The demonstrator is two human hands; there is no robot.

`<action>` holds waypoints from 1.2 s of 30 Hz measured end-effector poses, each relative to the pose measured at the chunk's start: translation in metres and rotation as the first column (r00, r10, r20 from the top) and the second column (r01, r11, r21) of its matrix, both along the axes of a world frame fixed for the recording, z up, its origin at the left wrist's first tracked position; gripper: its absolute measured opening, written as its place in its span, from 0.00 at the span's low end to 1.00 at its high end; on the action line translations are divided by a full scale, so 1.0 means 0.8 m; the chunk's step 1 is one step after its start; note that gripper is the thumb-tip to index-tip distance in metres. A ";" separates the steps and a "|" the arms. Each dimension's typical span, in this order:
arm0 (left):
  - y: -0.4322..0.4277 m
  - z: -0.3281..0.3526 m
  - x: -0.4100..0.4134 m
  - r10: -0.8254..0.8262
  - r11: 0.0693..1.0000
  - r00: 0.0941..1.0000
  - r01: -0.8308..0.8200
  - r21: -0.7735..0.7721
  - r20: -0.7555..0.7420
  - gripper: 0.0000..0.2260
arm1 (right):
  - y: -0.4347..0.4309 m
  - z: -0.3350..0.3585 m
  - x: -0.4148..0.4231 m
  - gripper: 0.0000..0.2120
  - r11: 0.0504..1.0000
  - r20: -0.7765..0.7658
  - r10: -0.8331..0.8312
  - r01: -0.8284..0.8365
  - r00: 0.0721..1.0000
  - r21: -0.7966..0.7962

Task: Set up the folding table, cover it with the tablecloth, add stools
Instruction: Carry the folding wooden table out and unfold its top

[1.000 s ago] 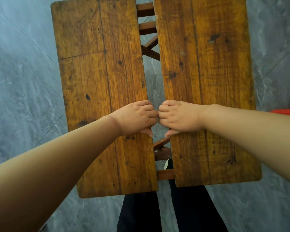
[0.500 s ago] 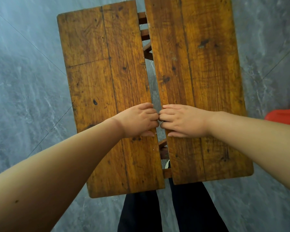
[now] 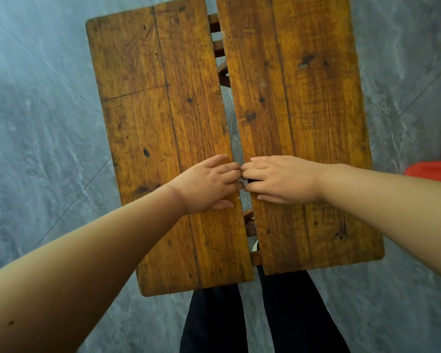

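The folding table stands below me, seen from above as two worn orange-brown wooden halves. The left half (image 3: 158, 110) and right half (image 3: 303, 110) are separated by a narrow gap, with the dark frame bars (image 3: 218, 49) showing through it. My left hand (image 3: 206, 184) lies on the left half, fingertips hooked over its inner edge. In the same way, my right hand (image 3: 283, 179) grips the inner edge of the right half. The fingertips of both hands meet over the gap. No tablecloth or stool is recognisable.
Grey marbled floor tiles (image 3: 36, 149) surround the table on all sides. A red object (image 3: 433, 171) shows at the right edge, behind my right forearm. My legs in dark trousers (image 3: 214, 322) stand against the table's near end.
The gap between the two table halves has narrowed as the halves came together. My hands have moved closer and their fingers lie flatter.
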State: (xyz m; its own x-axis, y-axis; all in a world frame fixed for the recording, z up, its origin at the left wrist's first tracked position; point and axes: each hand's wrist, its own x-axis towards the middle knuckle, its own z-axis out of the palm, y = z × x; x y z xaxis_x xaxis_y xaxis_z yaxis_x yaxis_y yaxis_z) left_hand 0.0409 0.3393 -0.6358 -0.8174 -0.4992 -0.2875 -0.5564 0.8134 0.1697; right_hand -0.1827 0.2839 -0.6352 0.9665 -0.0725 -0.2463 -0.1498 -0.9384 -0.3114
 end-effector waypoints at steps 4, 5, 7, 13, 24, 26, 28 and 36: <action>0.012 -0.003 0.001 0.008 1.000 0.999 -0.007 -0.025 0.047 0.25 | 0.010 -0.003 -0.012 0.19 0.998 0.011 -0.021 0.021 1.000 -0.051; 0.013 -0.004 0.002 -0.005 1.000 0.997 0.007 -0.028 0.073 0.26 | 0.011 -0.004 -0.014 0.20 0.998 0.010 -0.020 0.021 1.000 -0.056; 0.015 -0.001 0.003 -0.011 1.000 0.991 0.014 -0.025 0.130 0.28 | 0.011 -0.004 -0.016 0.21 0.998 0.016 -0.016 0.017 1.000 -0.059; 0.044 0.003 0.020 0.092 0.995 0.947 -0.099 0.005 0.306 0.32 | 0.010 -0.007 -0.042 0.24 0.995 -0.066 -0.092 0.089 0.994 -0.037; 0.057 0.000 0.020 0.185 0.978 0.925 -0.205 0.025 0.332 0.32 | 0.015 -0.005 -0.050 0.27 0.993 -0.148 -0.117 0.114 0.982 -0.029; 0.064 0.001 0.022 0.268 0.958 0.934 -0.285 0.040 0.236 0.31 | 0.023 -0.003 -0.052 0.28 0.981 -0.162 -0.193 0.195 0.968 -0.007; 0.077 0.003 0.021 0.524 0.844 0.847 -0.531 0.072 0.092 0.30 | 0.036 0.002 -0.056 0.28 0.919 -0.164 -0.382 0.392 0.909 0.033; 0.125 0.002 0.017 0.916 -0.385 -0.401 -0.862 0.329 0.021 0.36 | 0.048 0.012 -0.070 0.34 -0.132 -0.177 -0.979 0.981 -0.105 0.145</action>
